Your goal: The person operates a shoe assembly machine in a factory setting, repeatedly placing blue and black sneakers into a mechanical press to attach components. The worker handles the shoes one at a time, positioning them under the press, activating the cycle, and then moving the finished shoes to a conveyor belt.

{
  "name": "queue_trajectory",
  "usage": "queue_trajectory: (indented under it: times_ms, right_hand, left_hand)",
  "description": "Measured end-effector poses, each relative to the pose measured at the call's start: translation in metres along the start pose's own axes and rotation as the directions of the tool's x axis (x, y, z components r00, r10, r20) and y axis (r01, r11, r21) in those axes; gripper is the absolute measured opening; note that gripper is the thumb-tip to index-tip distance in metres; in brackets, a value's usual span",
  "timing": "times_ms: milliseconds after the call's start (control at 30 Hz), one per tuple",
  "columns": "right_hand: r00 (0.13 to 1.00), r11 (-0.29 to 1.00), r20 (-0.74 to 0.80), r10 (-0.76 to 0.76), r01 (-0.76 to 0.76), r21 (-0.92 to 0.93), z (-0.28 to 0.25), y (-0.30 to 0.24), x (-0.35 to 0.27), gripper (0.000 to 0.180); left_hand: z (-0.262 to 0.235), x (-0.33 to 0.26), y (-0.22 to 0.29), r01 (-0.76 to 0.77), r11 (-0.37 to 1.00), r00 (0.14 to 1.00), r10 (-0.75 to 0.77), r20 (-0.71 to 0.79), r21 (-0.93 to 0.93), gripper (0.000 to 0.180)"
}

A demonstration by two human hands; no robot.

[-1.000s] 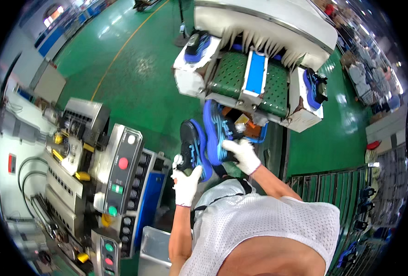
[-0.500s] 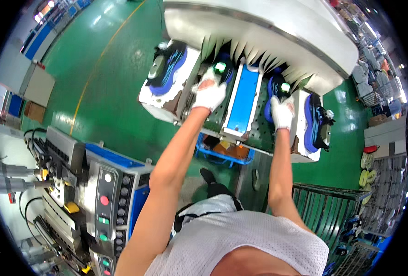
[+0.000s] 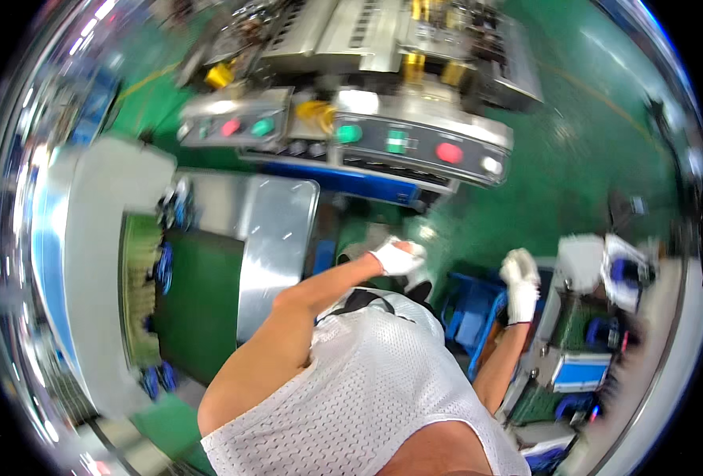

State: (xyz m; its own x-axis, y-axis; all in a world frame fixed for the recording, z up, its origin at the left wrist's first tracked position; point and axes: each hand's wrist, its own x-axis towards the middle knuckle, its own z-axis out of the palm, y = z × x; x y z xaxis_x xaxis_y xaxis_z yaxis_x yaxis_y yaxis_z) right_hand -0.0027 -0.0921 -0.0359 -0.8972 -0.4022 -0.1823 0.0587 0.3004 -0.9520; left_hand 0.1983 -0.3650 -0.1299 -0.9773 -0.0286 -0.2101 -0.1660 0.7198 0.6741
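Observation:
My left hand (image 3: 399, 258), in a white glove with some skin showing, hangs in front of my waist. Its fingers bend loosely and I see nothing in them. My right hand (image 3: 520, 278), also gloved in white, is raised with fingers stretched away from me, somewhat blurred, and appears to hold nothing. Nearest to it are a blue plastic basket (image 3: 472, 313) and the machine bed on the right, where a blue panel (image 3: 583, 371) sits between slots. Dark blue-and-black shoes (image 3: 627, 272) rest on that bed; another shoe (image 3: 603, 333) lies in a slot.
Ahead stands a metal machine with a control panel (image 3: 423, 149) of red and green buttons. To the left are a shiny metal table (image 3: 281, 238) and a large pale machine (image 3: 97, 278) with blue shoes (image 3: 162, 268) along its opening. Green floor (image 3: 581, 166) shows ahead right.
My view has turned left, so the shoe machine now lies on my right and the button panel ahead. Both hands have come away from the shoes they were on.

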Motion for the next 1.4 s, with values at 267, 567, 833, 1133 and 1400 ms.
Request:
queue_trajectory:
  times_ms: [267,567,833,1133,1400]
  right_hand:
    - [0.708,0.765,0.618,0.34,0.174,-0.621,0.25,0.015,-0.019,0.054]
    - [0.698,0.444,0.448,0.558,0.205,-0.872,0.343,-0.012,-0.051,0.063]
    - [0.64,-0.036,0.475,0.605,0.617,-0.786,0.367,-0.027,-0.039,0.068]
    - [0.253,0.276,0.9,0.355,0.891,-0.36,0.537,-0.024,-0.072,0.052]
    - [-0.351,0.373,0.936,-0.037,0.864,0.339,0.623,-0.099,-0.176,0.051]
  left_hand:
    - [-0.061,-0.414,-0.277,0.741,0.179,-0.227,-0.841,-0.491,-0.647,0.039]
    - [-0.066,-0.66,-0.335,0.661,-0.201,-0.565,-0.767,-0.304,-0.723,0.076]
    - [-0.073,-0.758,-0.456,0.69,-0.257,-0.571,-0.768,-0.29,-0.677,0.073]
    - [-0.048,-0.669,-0.373,0.7,0.111,-0.463,-0.683,-0.566,-0.706,0.063]
    - [-0.114,-0.472,-0.199,0.599,0.584,0.442,-0.812,-0.381,-0.547,0.044]
